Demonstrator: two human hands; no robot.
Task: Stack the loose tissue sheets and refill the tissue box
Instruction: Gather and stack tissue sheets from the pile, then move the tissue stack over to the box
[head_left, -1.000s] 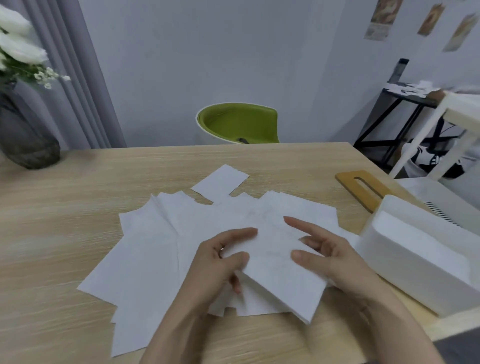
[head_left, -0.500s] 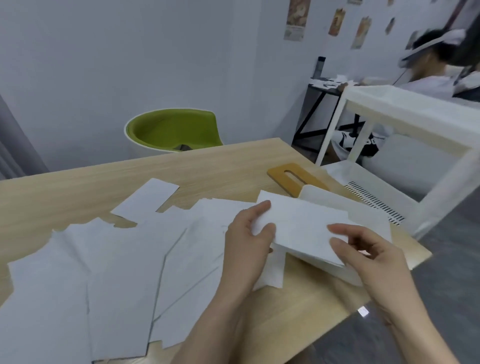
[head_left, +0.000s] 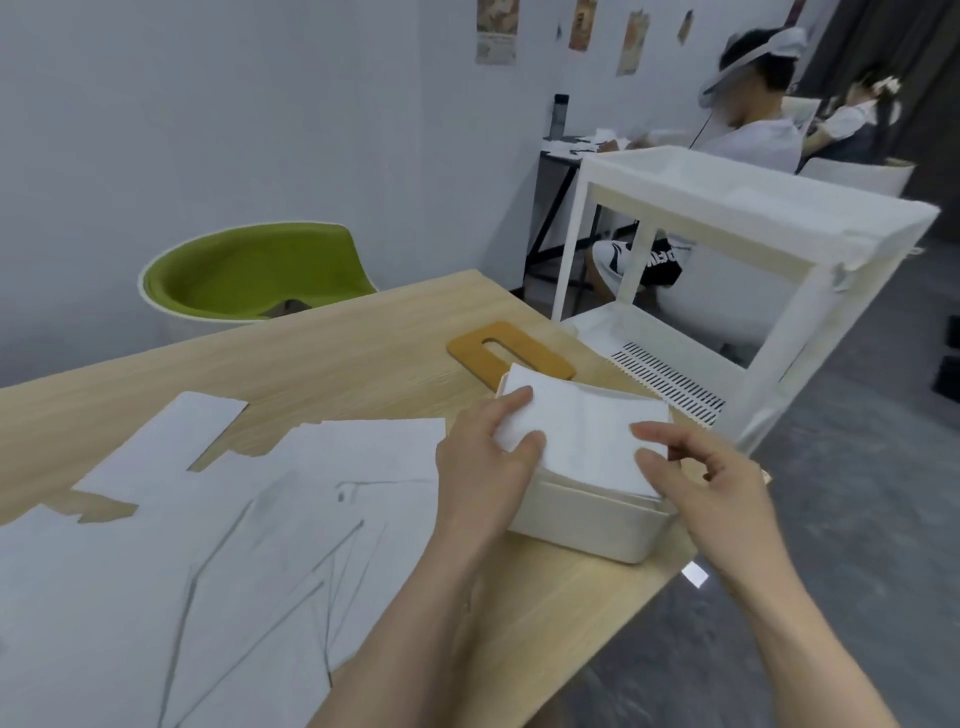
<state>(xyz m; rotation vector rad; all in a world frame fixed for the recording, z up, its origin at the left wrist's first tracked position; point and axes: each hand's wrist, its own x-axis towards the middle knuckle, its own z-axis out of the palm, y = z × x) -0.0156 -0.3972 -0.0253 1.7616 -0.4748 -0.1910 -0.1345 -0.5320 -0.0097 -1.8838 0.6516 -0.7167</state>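
Head view: the table (head_left: 332, 358) carries a wide spread of loose sheets (head_left: 218, 530) to the left. At its right edge stands the open tissue box (head_left: 587, 525), long axis running near-right to far-left. A folded tissue stack (head_left: 582, 431) lies directly over the opening. The left hand (head_left: 488, 457) pinches its left end, the right hand (head_left: 711, 488) its near-right corner. The box's interior is hidden; the wooden lid (head_left: 509, 353) lies just beyond.

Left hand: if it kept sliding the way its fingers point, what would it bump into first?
Probably the wooden lid, lying just beyond the box where the left hand pinches the tissues; depth is uncertain.
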